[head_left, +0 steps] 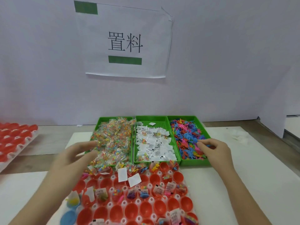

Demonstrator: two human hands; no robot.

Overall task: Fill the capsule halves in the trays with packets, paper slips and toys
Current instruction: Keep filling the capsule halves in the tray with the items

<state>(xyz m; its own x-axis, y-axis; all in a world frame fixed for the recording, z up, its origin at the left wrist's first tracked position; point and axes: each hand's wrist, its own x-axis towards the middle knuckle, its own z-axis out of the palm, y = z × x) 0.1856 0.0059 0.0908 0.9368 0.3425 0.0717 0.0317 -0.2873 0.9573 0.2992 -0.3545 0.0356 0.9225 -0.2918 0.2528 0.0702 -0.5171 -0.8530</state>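
Observation:
A clear tray of red capsule halves (146, 207) lies in front of me; some halves hold packets, slips and toys, others are bare. Behind it stand three green bins: clear bead packets (113, 135) on the left, white paper slips (154, 143) in the middle, coloured flat toys (186, 133) on the right. My left hand (78, 153) reaches with spread, blurred fingers to the near left edge of the packet pile. My right hand (214, 150) rests on the toy bin's near corner, its fingertips pinching among the toys; what they hold is hidden.
A second tray of red capsule halves (14, 140) sits at the far left. Blue and yellow capsule pieces (71, 207) lie at the main tray's left edge. A white wall with a paper sign (125, 41) rises behind the bins. Crumpled white material (238, 135) lies far right.

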